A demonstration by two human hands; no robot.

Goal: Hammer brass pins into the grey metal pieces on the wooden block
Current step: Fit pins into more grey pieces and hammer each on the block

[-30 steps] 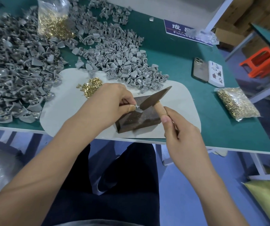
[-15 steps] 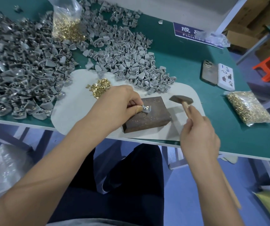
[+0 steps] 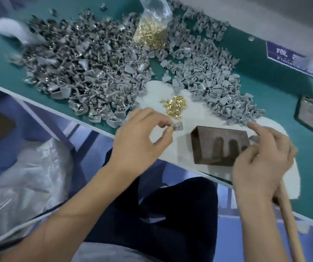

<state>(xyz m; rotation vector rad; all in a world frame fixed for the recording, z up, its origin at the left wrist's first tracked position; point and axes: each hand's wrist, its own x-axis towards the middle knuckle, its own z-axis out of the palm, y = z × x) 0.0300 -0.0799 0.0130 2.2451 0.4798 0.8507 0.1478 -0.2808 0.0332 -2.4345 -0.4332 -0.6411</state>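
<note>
My left hand (image 3: 142,140) pinches a small grey metal piece (image 3: 178,126) between thumb and forefinger, held to the left of the dark wooden block (image 3: 219,145) and off it. The block's top is bare. My right hand (image 3: 263,157) hovers over the block's right edge and grips the hammer; its wooden handle (image 3: 291,227) runs down past my wrist, and a bit of the grey head (image 3: 254,137) shows beside my fingers. A small heap of loose brass pins (image 3: 174,106) lies on the white mat (image 3: 204,118) beyond my left hand.
Two big piles of grey metal pieces (image 3: 87,76) (image 3: 208,80) cover the green table (image 3: 276,87). A clear bag of brass pins (image 3: 151,33) stands between them. A phone (image 3: 308,114) lies at the right edge. A clear plastic bag (image 3: 19,182) sits below the table at left.
My left hand has lifted the grey piece off the block and carried it left. My right hand has brought the hammer down close to the block's right side. The view has swung left.
</note>
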